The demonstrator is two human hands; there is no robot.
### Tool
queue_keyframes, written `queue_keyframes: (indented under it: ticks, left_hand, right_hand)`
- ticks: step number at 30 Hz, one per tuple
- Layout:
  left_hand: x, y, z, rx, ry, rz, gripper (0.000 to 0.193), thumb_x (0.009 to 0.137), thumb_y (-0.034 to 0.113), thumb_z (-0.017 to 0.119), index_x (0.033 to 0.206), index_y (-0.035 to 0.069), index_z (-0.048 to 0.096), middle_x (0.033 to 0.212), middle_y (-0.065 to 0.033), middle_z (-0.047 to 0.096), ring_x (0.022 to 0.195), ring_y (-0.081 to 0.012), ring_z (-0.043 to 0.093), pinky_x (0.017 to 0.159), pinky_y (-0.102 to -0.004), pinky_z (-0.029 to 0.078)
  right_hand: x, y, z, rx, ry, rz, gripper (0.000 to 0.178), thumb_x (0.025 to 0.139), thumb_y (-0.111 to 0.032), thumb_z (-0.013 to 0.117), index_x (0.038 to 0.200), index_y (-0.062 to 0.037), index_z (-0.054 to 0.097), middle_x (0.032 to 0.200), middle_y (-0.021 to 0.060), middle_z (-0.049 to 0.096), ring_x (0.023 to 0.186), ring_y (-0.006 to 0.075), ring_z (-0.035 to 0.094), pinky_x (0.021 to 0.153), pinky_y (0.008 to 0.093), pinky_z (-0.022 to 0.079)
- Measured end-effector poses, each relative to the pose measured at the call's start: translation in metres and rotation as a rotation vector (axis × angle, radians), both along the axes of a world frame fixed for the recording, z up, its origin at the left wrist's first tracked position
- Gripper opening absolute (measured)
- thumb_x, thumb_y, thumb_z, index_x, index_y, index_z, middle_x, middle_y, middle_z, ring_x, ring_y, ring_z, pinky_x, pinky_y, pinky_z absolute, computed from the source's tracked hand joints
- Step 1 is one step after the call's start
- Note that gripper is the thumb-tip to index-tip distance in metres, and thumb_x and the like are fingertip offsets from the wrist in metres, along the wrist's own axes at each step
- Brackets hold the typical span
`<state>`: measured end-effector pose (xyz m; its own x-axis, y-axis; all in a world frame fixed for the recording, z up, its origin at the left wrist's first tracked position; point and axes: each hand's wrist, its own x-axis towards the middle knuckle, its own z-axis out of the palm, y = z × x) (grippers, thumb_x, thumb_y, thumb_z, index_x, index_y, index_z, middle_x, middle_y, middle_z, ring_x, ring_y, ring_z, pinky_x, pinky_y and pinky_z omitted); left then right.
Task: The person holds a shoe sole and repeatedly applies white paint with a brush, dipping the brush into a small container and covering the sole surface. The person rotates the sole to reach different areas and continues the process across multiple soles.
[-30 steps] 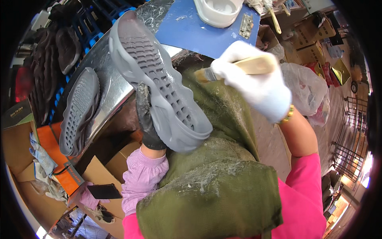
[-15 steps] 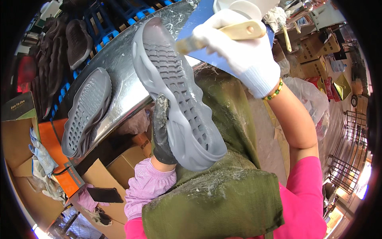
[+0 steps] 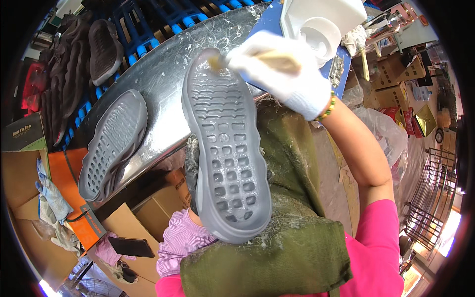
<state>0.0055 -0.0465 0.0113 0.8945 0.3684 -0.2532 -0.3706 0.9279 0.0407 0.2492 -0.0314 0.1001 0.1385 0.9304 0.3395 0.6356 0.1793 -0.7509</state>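
A grey shoe sole (image 3: pixel 228 148) lies face up over my lap, its wet-looking inner side showing rows of square hollows and ridges. My left hand (image 3: pixel 192 166), in a dark stained glove, grips it from beneath at the left edge; most of its fingers are hidden under the sole. In a white glove, my right hand (image 3: pixel 284 67) is closed round the pale handle of a brush (image 3: pixel 279 60), somewhat blurred. The bristles meet the sole's far end. A second grey sole (image 3: pixel 116 138) rests on the metal table to the left.
Beyond my right hand, a white container with a round cup (image 3: pixel 319 42) stands on a blue board (image 3: pixel 269 22). Dark soles (image 3: pixel 104 52) sit by a blue rack (image 3: pixel 136 34) at the far left. Open cardboard boxes (image 3: pixel 123 222) stand below the metal table (image 3: pixel 163 94).
The sole has turned flatter toward me and come nearer. My right hand has shifted slightly down and left, taking the brush from the sole's side edge to its far end.
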Motion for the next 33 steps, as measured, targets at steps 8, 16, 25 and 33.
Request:
queue_keyframes:
  ticks: [8, 16, 25, 33]
  left_hand:
    - [-0.019, 0.000, -0.008, -0.040, 0.016, 0.036, 0.056, 0.099, 0.045, 0.044, 0.139, 0.005, 0.043, 0.131, -0.0133, 0.055, 0.112, -0.0261, 0.058, 0.096, -0.0412, 0.049]
    - [-0.015, 0.006, -0.006, 0.020, 0.001, 0.050, 0.055, 0.100, 0.044, 0.044, 0.139, 0.006, 0.043, 0.131, -0.0124, 0.054, 0.114, -0.0253, 0.057, 0.097, -0.0405, 0.048]
    - [-0.013, -0.009, -0.010, 0.074, 0.011, -0.005, 0.053, 0.100, 0.042, 0.044, 0.139, 0.006, 0.044, 0.132, -0.0113, 0.054, 0.115, -0.0243, 0.056, 0.099, -0.0398, 0.047]
    - [-0.010, -0.034, -0.005, 0.043, -0.009, -0.054, 0.051, 0.100, 0.041, 0.044, 0.139, 0.007, 0.044, 0.133, -0.0104, 0.053, 0.117, -0.0235, 0.055, 0.100, -0.0392, 0.047]
  right_hand:
    - [0.000, 0.015, -0.010, 0.081, -0.183, 0.125, 0.014, 0.086, -0.028, 0.066, 0.092, -0.0155, 0.070, 0.085, 0.0049, 0.067, 0.086, 0.0252, 0.065, 0.080, 0.0339, 0.052]
    - [0.002, 0.037, -0.030, 0.507, -0.484, -0.073, 0.026, 0.085, -0.010, 0.062, 0.109, -0.0145, 0.070, 0.105, 0.0053, 0.071, 0.086, 0.0206, 0.066, 0.080, 0.0324, 0.053]
    - [-0.094, -0.011, -0.010, 0.268, -0.351, 0.233, 0.007, 0.076, -0.023, 0.060, 0.077, -0.0168, 0.063, 0.077, 0.0055, 0.058, 0.072, 0.0243, 0.056, 0.064, 0.0382, 0.042]
    - [-0.100, -0.054, 0.001, 0.428, -0.318, 0.194, 0.023, 0.063, -0.023, 0.065, 0.086, -0.0190, 0.066, 0.073, 0.0024, 0.054, 0.066, 0.0224, 0.056, 0.059, 0.0347, 0.042]
